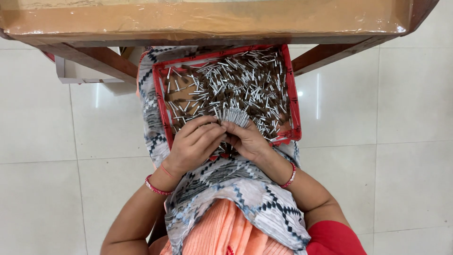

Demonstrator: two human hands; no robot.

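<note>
Small metal pins bunched in two hands over a red tray on the lap.

Right hand (pixel 246 140) clenched round a bundle of pins (pixel 232 116), held by the near ends, far ends fanned out; left hand (pixel 196 141) curled close, fingertips touching the bundle. Light, stiff, smooth and slippery, easy to spill, so best pinched low and tight. Loose pins (pixel 236 82) heaped across the red tray (pixel 296 111). Brown bench (pixel 203 21) far off, wrapped in shiny clear film. No labels or signs in sight.

- White box (pixel 71 75): open, plain-sided, standing on the floor (pixel 37 141), well apart from the left hand (pixel 196 141), up and leftward.
</note>
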